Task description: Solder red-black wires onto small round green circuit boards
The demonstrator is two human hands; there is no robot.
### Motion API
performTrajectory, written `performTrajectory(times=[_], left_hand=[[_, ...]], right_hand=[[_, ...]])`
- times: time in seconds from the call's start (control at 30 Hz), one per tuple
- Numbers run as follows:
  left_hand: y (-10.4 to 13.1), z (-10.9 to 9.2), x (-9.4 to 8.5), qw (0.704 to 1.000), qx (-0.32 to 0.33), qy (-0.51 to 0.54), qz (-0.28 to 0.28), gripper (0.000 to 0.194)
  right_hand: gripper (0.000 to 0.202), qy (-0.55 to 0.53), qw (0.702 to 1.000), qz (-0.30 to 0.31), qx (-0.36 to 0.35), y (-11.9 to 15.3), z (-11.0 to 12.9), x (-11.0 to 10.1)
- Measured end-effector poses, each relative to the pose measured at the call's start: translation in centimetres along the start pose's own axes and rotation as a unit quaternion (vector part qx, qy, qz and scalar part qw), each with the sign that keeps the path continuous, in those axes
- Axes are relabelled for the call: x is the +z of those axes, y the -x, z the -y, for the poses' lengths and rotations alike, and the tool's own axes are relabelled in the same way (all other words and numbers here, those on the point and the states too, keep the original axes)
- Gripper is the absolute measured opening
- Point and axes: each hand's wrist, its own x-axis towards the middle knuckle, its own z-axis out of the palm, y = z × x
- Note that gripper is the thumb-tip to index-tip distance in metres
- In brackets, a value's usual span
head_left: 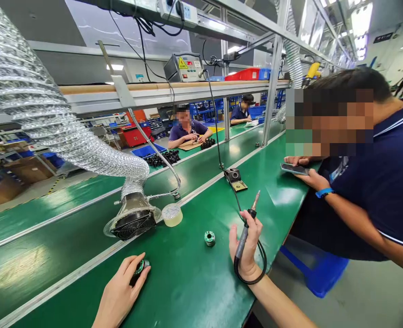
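Note:
Low over the green bench my left hand (124, 284) is closed around a small round part with a green circuit board (140, 268), partly hidden by the fingers. My right hand (247, 248) grips a soldering iron (243, 239), its metal tip pointing up and away from the bench. The iron's black cable loops around the wrist. Between the hands, a second round part with a green circuit board (209, 238) stands on the bench, touched by neither hand.
A fume extractor hood (133, 218) on a silver duct stands at left, beside a roll of tape (172, 215). Behind is a soldering iron stand (235, 178); a soldering station (185, 67) sits on the shelf. A person at right holds a phone (295, 169); others sit across the line.

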Motion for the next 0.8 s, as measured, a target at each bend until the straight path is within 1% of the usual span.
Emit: performTrajectory(times=[0.1, 0.23, 0.37, 0.43, 0.53, 0.67, 0.8], left_hand=[[0.1, 0.0, 0.1, 1.0, 0.011, 0.001, -0.008, 0.04], [0.4, 0.3, 0.4, 0.999, 0.026, -0.004, -0.025, 0.038], [0.5, 0.7, 0.7, 0.999, 0.028, -0.002, -0.033, 0.037], [0.5, 0.7, 0.8, 0.999, 0.029, -0.002, -0.038, 0.037], [0.5, 0.5, 0.7, 0.999, 0.031, 0.0, -0.041, 0.036], [0.4, 0.1, 0.4, 0.999, 0.031, -0.001, -0.038, 0.036], [0.3, -0.1, 0.2, 0.999, 0.022, -0.002, -0.023, 0.037]], right_hand=[[0.047, -0.038, 0.996, 0.084, -0.012, 0.3, 0.1, 0.3], [0.05, -0.103, 0.972, 0.209, -0.04, 0.7, 0.5, 0.6], [0.05, -0.126, 0.948, 0.286, -0.058, 1.1, 0.7, 0.7], [0.05, -0.131, 0.94, 0.31, -0.058, 1.3, 0.7, 0.7], [0.049, -0.136, 0.933, 0.329, -0.059, 1.5, 0.6, 0.8], [0.049, -0.14, 0.926, 0.345, -0.054, 1.6, 0.4, 0.8], [0.049, -0.139, 0.926, 0.347, -0.049, 1.7, 0.2, 0.9]])
